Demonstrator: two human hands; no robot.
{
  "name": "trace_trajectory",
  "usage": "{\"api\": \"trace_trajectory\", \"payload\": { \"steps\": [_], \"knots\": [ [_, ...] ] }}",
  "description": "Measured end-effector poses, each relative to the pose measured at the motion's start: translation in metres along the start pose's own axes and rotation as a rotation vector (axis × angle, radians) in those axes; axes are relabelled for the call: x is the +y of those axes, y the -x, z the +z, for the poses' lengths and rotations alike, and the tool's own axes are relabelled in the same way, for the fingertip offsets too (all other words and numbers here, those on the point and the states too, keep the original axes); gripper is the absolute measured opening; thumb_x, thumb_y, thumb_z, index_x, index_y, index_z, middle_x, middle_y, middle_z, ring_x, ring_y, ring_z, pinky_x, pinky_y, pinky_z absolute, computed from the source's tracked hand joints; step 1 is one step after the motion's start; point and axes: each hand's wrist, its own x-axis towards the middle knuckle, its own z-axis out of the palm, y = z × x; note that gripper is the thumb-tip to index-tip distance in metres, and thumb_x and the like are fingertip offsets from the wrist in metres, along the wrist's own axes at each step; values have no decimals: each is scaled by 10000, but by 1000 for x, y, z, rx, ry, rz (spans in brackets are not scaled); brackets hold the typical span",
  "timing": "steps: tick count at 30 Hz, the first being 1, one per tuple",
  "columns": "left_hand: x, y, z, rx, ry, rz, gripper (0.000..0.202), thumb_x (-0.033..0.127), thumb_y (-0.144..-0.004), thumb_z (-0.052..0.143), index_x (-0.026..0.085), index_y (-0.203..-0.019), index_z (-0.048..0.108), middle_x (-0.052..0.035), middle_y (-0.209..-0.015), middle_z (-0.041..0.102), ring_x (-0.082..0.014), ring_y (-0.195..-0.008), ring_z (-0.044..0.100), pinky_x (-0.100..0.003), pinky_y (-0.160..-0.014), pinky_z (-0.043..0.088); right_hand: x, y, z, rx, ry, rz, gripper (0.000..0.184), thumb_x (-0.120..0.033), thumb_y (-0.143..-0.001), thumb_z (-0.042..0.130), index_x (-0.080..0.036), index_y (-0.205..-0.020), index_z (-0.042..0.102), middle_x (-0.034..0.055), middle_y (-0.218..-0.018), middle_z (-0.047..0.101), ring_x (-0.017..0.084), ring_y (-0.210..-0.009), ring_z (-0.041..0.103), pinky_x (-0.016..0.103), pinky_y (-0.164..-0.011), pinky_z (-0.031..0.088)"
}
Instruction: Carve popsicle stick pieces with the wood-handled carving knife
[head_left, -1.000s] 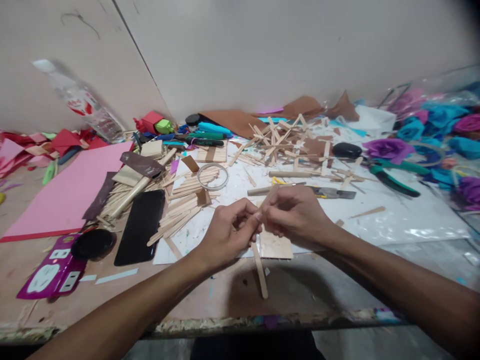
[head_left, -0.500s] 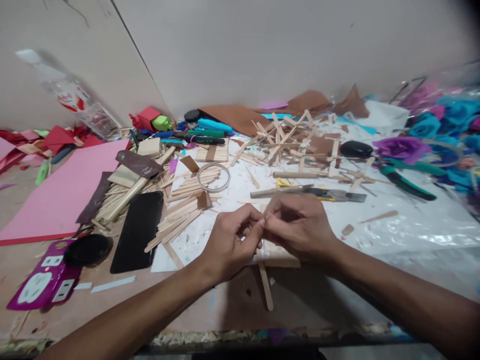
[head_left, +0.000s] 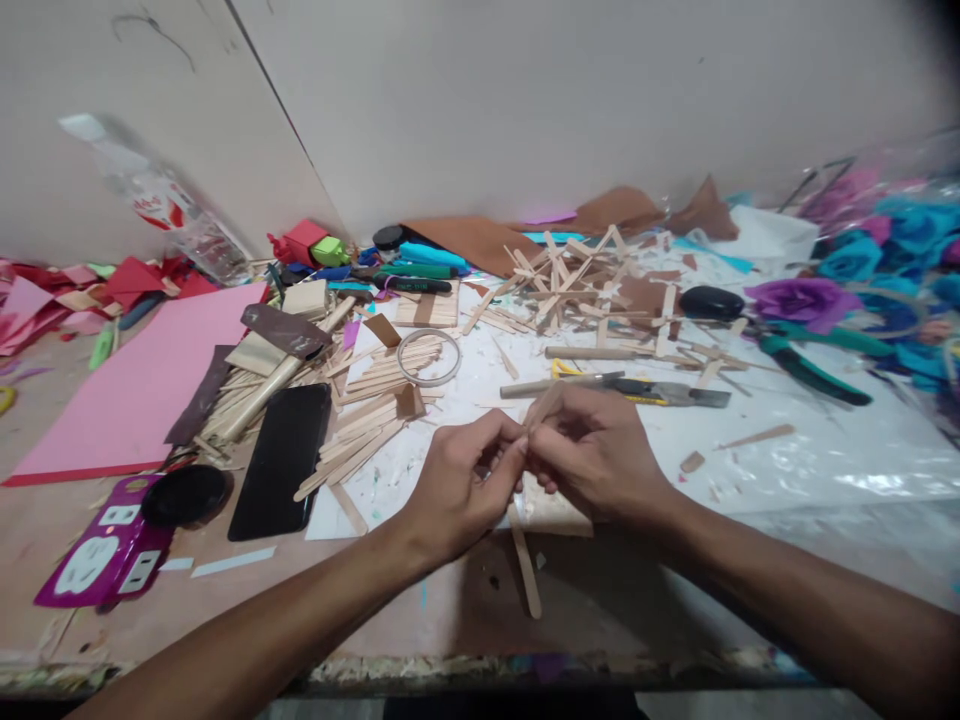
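My left hand (head_left: 474,480) and my right hand (head_left: 604,448) meet above the near edge of the white sheet, thumbs and fingertips pinched together. A wooden craft stick (head_left: 526,572) sticks out toward me below the fingers. Beside my right index finger, another length of flat wood (head_left: 546,402) shows; whether both belong to one stick is hidden by the fingers. Under my right hand lies a pale wooden piece (head_left: 559,510). Just beyond the hands are a utility knife (head_left: 679,392) and a thin brown rod (head_left: 536,387).
Craft sticks (head_left: 360,440) lie in bundles at left, near a black phone (head_left: 279,462) and a tape roll (head_left: 429,357). Glued stick pieces (head_left: 562,280) are heaped at the back. Green-handled pliers (head_left: 814,365) and paper flowers (head_left: 806,298) are at right; a bottle (head_left: 165,205) leans at left.
The view has shifted slightly, so things at left sit a little farther right. Both hands stay pinched together in nearly the same place; the protruding stick has tilted slightly.
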Motion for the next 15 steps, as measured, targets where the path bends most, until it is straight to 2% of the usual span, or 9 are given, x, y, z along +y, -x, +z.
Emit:
{"api": "trace_trajectory", "payload": {
  "steps": [7, 12, 15],
  "knots": [
    [-1, 1, 2, -4, 74, -34, 264, 350, -1065, 601, 172, -875, 646, 3, -680, 688, -77, -568, 595, -183, -558, 467, -6, -3, 3, -13, -71, 31, 120, -144, -818, 614, -194, -710, 598, -59, -508, 581, 91, -393, 541, 189, -378, 437],
    [4, -9, 3, -32, 405, -193, 382, 511, -997, 693, 157, -871, 629, -14, -706, 691, -81, -527, 601, -187, -495, 500, -10, -10, -5, -84, -138, 112, 91, -203, -819, 654, -168, -736, 649, -29, -526, 641, 90, -391, 561, 179, -369, 477],
    [6, -14, 2, -29, 494, -242, 482, 606, -921, 754, 147, -835, 634, -7, -653, 667, -78, -476, 578, -188, -452, 482, -11, -12, -9, -92, -128, 127, 100, -220, -828, 685, -155, -753, 682, -23, -519, 640, 81, -385, 540, 170, -362, 472]
  ]
}}
